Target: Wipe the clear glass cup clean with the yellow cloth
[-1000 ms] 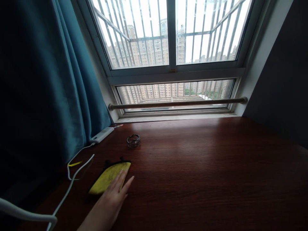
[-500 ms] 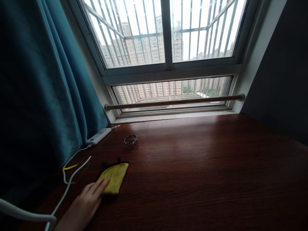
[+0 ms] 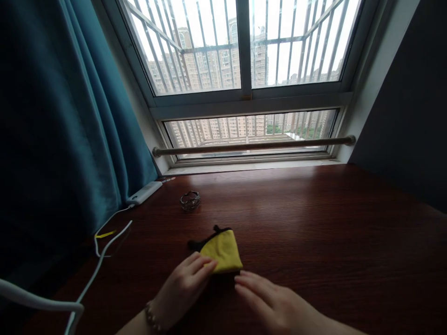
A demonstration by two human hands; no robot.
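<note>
The yellow cloth (image 3: 222,251) lies on the wooden table (image 3: 314,232), nearer than the glass ashtray (image 3: 190,200). The left hand (image 3: 185,288) presses its near edge with flat fingers; the right hand (image 3: 275,302) rests open just beside it.

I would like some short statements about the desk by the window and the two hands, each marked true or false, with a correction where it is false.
1. The left hand touches the yellow cloth pouch. True.
2. The right hand holds the glass ashtray. False: the ashtray stands apart, farther back on the wooden desk; the right hand lies just beside the pouch.
3. A white power bank lies near the teal curtain. True.
4. The pouch lies on the power bank. False: it lies on the desk, apart from it.
5. A white cable runs along the left side of the desk. True.
</note>
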